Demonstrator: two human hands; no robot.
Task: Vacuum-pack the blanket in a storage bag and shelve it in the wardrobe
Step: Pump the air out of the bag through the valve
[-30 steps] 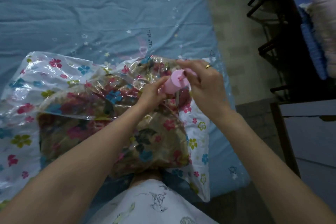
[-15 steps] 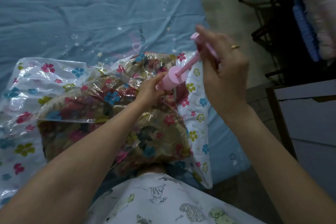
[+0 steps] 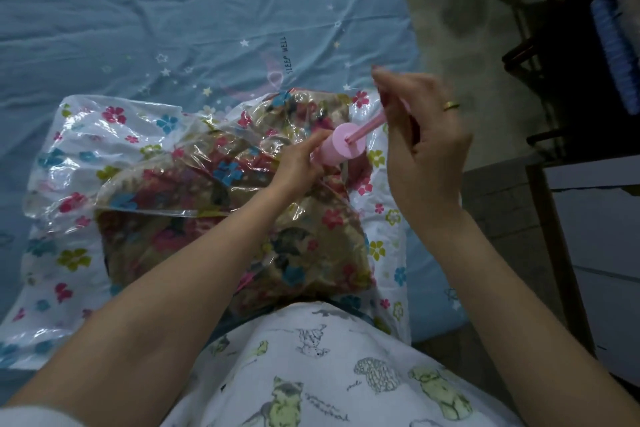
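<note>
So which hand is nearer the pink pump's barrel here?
Left. The left hand grips the pump barrel against the storage bag; the right hand holds the plunger rod's handle, above it.

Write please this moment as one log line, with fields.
step: pumping air out | left hand: grips pink pump body on storage bag | right hand: holds plunger handle, rod extended | blanket: inside bag
</note>
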